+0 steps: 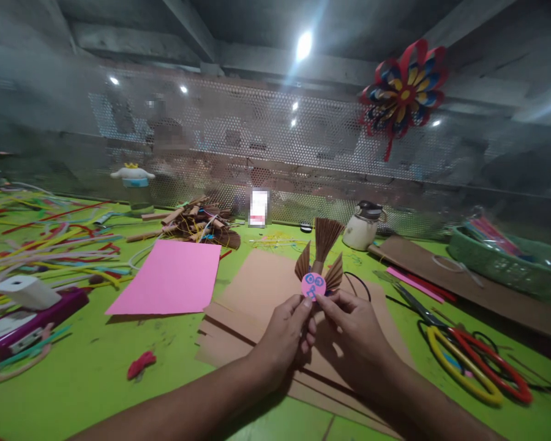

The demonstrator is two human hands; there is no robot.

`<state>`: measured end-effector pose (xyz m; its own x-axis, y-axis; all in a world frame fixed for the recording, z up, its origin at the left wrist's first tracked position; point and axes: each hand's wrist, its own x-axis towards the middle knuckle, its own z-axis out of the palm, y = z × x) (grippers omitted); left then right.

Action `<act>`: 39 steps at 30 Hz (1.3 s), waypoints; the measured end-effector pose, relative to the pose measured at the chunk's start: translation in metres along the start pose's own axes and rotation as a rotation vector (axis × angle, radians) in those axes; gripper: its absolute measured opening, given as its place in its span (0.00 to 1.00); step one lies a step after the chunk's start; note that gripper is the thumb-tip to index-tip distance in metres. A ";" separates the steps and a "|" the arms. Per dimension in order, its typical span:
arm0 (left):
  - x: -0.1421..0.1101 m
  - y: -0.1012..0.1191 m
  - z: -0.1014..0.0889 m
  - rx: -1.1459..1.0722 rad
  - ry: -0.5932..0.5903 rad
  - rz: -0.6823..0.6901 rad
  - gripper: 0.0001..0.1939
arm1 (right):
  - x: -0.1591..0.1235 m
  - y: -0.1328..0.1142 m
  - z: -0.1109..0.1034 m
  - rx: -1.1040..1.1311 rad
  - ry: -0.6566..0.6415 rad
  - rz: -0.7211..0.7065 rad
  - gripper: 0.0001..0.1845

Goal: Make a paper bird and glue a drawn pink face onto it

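Observation:
Between both hands is a folded brown paper figure (327,240) with a fanned tail and two pleated wings. A round pink paper face (313,286) with blue drawn eyes and mouth sits on its front. My left hand (288,327) is closed on the figure's lower part, thumb at the pink face's bottom edge. My right hand (356,318) pinches the face's lower right edge with thumb and forefinger. Beneath them lie stacked brown paper sheets (257,278). How the face joins the figure is hidden.
A pink sheet (169,275) lies left of the brown stack, near a red scrap (141,365). Scissors (468,361) with yellow and red handles lie right. Around are pipe cleaners (73,251), rolled brown paper pieces (197,220), a purple power strip (32,318), a jug (362,228) and a green basket (496,260).

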<state>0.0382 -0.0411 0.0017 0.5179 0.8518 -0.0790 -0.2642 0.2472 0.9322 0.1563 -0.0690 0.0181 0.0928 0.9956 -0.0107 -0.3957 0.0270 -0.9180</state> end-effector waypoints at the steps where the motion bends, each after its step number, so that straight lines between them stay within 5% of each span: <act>1: -0.001 0.000 0.000 -0.006 -0.005 -0.002 0.19 | 0.001 0.001 -0.001 -0.002 -0.002 -0.007 0.17; 12: -0.004 0.004 0.001 -0.038 -0.014 -0.032 0.20 | -0.001 0.001 -0.003 0.082 -0.132 0.033 0.12; 20: 0.000 0.003 -0.002 -0.064 0.002 -0.082 0.21 | -0.006 -0.011 -0.004 0.002 0.030 0.094 0.17; 28: 0.004 0.008 -0.006 -0.146 0.001 -0.130 0.18 | 0.003 -0.006 -0.016 -0.227 0.075 -0.013 0.21; 39: 0.002 0.011 -0.010 -0.149 0.035 0.086 0.15 | 0.020 -0.007 -0.038 -0.601 0.095 -0.372 0.21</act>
<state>0.0280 -0.0323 0.0083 0.4600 0.8878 -0.0158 -0.4252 0.2359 0.8738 0.1953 -0.0531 0.0096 0.2138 0.9173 0.3360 0.2473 0.2819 -0.9270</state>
